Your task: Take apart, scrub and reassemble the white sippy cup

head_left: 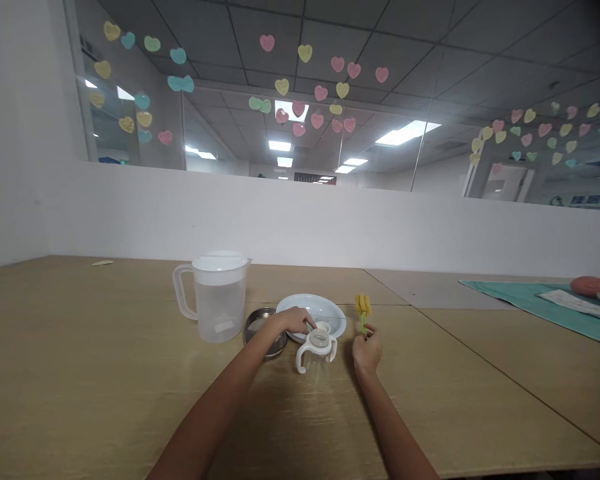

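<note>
My right hand (367, 348) is closed around the green handle of a yellow-headed brush (363, 307), which it holds upright to the right of the bowl. Reaching over the white bowl (336, 313), my left hand (297, 320) has its fingers bent down at a small white ring-shaped part (323, 327). Just in front of that hand stands a clear bottle with two white handles (319, 341), its top uncovered. Partly behind my left forearm is a round metal bowl (253, 325).
A translucent lidded pitcher (220, 300) stands left of the bowls. At the far right, a green cloth (510, 293) bears a white cloth (575, 303) and a red item (593, 286). A small flat piece (103, 263) lies at the back left. A white wall (280, 220) rises behind the table.
</note>
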The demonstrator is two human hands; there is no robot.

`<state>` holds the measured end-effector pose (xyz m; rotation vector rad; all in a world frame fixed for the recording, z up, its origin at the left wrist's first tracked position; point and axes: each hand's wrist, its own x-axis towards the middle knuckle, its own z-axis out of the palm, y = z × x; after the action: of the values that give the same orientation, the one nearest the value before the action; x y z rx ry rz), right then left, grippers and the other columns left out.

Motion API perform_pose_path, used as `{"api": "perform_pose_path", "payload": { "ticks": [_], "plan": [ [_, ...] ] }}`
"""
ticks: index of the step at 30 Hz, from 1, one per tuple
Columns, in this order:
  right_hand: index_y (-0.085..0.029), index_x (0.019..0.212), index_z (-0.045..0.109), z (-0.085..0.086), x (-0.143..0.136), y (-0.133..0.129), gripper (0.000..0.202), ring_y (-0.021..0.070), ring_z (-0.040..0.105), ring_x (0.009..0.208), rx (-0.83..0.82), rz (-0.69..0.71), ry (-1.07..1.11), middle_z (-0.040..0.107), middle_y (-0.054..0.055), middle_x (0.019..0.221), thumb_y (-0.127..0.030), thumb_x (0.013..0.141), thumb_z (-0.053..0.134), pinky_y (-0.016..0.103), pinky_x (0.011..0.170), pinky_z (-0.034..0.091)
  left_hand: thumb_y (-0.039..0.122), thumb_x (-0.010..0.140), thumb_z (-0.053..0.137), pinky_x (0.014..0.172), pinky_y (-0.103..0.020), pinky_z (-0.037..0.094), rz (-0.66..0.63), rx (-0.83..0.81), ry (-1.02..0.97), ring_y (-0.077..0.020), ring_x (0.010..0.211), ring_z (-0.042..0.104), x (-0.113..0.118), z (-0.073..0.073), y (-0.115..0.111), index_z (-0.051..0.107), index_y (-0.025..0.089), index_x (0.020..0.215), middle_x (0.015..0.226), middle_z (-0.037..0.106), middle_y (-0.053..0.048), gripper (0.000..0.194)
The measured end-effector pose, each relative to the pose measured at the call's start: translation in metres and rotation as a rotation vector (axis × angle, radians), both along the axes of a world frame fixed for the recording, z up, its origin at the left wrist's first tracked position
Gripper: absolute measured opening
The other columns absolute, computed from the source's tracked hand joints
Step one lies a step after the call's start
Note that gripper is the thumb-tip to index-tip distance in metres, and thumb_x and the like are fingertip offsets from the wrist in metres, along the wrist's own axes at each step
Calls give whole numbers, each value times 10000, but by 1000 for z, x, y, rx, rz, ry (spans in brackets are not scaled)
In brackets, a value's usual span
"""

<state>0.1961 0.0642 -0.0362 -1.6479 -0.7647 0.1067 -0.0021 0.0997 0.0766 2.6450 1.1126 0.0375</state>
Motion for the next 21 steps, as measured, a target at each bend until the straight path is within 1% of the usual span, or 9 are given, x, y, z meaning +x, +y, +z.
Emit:
{"api": "perform_pose_path", "payload": {
  "ticks": [4, 8, 11, 14, 18, 21],
  "plan": [
    [-121, 1075, 544, 0, 0, 0, 430, 240, 582, 832, -9, -8, 7, 636, 129, 958, -217, 705, 347, 337, 734, 404, 129, 665, 553, 683, -197, 449, -8, -6, -13, -153, 783, 618, -1, -2, 1, 724, 216, 979, 954, 724, -13, 369],
    [-119, 1070, 543, 1, -1, 0, 432, 248, 583, 862, -8, -5, 8, 629, 134, 979, -209, 694, 351, 334, 739, 403, 136, 657, 558, 651, -173, 436, 25, -9, -8, -132, 761, 610, -2, -2, 0, 731, 223, 902, 904, 726, 13, 312],
    [-123, 1074, 544, 2, -1, -1, 432, 244, 584, 875, -13, -5, -1, 630, 131, 980, -210, 695, 356, 324, 745, 402, 203, 675, 564, 614, -186, 434, 77, -9, 14, -141, 719, 610, -1, -2, -1, 730, 198, 862, 863, 725, -10, 250],
    [-123, 1085, 544, 3, -1, -2, 435, 242, 584, 872, -25, 1, -6, 634, 132, 982, -212, 702, 357, 319, 743, 397, 254, 670, 579, 588, -205, 435, 129, -6, 41, -162, 711, 619, 1, -3, -1, 726, 175, 866, 867, 723, -42, 258],
    [-126, 1078, 549, 3, -1, -2, 429, 238, 581, 832, -36, 1, 2, 641, 133, 968, -208, 706, 352, 315, 724, 384, 235, 652, 587, 633, -217, 448, 168, 18, 65, -174, 778, 636, 5, -4, 0, 715, 202, 903, 956, 716, -44, 283],
    [-140, 1048, 559, 1, -1, -1, 407, 225, 574, 788, -5, -6, -2, 642, 116, 937, -208, 695, 368, 301, 693, 371, 241, 644, 589, 690, -259, 458, 210, 57, 96, -212, 823, 641, 7, -3, -3, 715, 184, 878, 943, 715, -85, 271]
  ]
}}
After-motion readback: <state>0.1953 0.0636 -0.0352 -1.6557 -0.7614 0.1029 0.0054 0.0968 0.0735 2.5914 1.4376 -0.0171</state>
